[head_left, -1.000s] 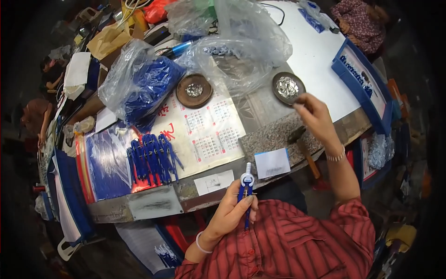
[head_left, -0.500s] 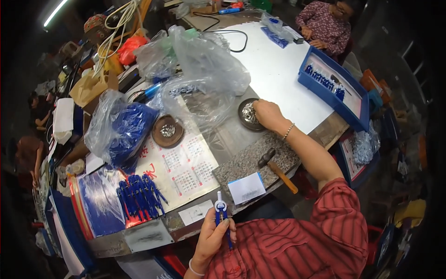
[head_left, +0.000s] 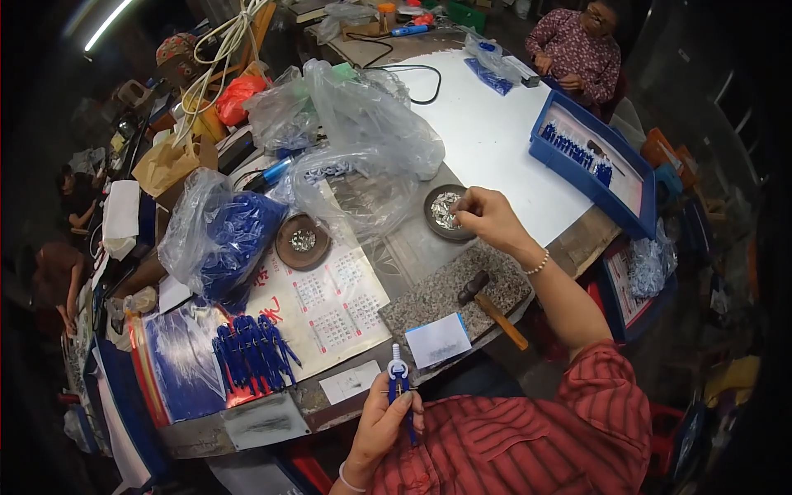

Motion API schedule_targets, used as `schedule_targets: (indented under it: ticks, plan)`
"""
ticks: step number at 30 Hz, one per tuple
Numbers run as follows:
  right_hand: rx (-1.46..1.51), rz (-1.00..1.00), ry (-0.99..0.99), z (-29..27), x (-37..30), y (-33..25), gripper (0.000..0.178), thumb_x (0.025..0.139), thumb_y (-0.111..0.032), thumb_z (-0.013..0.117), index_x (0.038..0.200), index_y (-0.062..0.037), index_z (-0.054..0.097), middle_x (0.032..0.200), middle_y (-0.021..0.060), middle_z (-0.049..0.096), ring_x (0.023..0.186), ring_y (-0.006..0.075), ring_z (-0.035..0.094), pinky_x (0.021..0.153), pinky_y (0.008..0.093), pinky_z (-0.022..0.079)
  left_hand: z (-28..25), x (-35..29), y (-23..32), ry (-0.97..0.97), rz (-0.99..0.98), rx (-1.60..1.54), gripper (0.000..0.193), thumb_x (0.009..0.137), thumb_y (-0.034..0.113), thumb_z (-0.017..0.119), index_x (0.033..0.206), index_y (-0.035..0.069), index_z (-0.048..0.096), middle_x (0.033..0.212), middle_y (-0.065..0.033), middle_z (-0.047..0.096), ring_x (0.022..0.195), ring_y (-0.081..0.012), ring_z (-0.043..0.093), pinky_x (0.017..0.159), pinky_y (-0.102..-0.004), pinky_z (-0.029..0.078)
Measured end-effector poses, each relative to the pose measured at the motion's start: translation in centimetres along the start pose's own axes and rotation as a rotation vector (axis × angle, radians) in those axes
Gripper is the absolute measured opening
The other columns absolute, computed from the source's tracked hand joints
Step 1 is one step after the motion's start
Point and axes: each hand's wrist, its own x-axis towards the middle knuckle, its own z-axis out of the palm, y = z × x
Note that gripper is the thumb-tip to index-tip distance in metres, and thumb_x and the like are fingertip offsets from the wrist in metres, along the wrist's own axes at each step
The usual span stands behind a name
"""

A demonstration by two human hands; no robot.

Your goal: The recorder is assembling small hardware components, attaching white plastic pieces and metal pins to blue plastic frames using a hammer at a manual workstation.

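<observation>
My left hand (head_left: 384, 429) is closed around a blue drawing compass (head_left: 398, 381) with a white ridged top, held upright at the table's near edge. Over the right rim of a dark round dish (head_left: 432, 223) is my right hand (head_left: 488, 216), its thumb and fingers pinched together. Whatever lies between those fingertips is too small to make out. Small shiny metal parts (head_left: 445, 208) fill the dish. A hammer (head_left: 495, 310) with a wooden handle lies on a speckled stone slab (head_left: 429, 297), beside a white paper pad (head_left: 438, 340).
A second dish (head_left: 304, 257) holds more metal parts. Several blue compasses (head_left: 254, 353) lie in a pile at the left, near a plastic bag of blue parts (head_left: 231, 235). A blue tray (head_left: 540, 148) stands at the right. Across the table sits another person (head_left: 575, 45).
My right hand has drawn back slightly from the dish, and more of the metal parts show. My left hand still holds the compass. The whole view has shifted a little.
</observation>
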Motion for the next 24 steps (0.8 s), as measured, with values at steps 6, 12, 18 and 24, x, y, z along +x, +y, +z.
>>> schedule_targets:
  ticks: [6,12,18,24]
  plan:
    - [0.551,0.096,-0.112,0.0,-4.6,-4.1,0.008,0.082,0.003,0.054,0.081,-0.0029,0.050,0.085,0.0108,0.063,0.066,0.0091,0.059,0.061,0.0206,0.049,0.5,0.2,-0.3,-0.038,-0.004,-0.025,0.037,0.095,0.009,0.045,0.129,0.002,0.034,0.083,-0.0098,0.054,0.064,-0.0154,0.055,0.059,-0.0282,0.048]
    - [0.708,0.200,-0.233,1.8,-9.0,-6.8,0.008,0.083,0.001,0.059,0.084,-0.0028,0.052,0.082,0.0082,0.062,0.064,0.0083,0.057,0.059,0.0198,0.048,0.6,-0.1,0.0,-0.041,-0.005,-0.004,0.036,0.095,0.010,0.044,0.129,0.002,0.034,0.083,-0.0096,0.054,0.065,-0.0149,0.055,0.059,-0.0275,0.048]
    - [0.831,0.354,-0.349,3.8,-12.2,-8.3,0.023,0.081,-0.001,0.066,0.102,0.0024,0.058,0.083,0.0059,0.062,0.073,0.0113,0.062,0.068,0.0232,0.054,0.4,0.0,-0.3,-0.042,-0.007,-0.023,0.031,0.096,0.011,0.044,0.123,0.001,0.033,0.084,-0.0073,0.054,0.065,-0.0123,0.056,0.059,-0.0258,0.049]
    - [0.865,0.471,-0.448,6.1,-13.7,-7.6,0.016,0.080,0.003,0.066,0.094,0.0032,0.059,0.086,0.0101,0.064,0.073,0.0151,0.066,0.066,0.0239,0.056,0.1,0.1,-0.5,-0.083,0.016,-0.024,0.038,0.096,0.011,0.043,0.130,0.001,0.027,0.084,-0.0082,0.054,0.062,-0.0119,0.056,0.059,-0.0251,0.048]
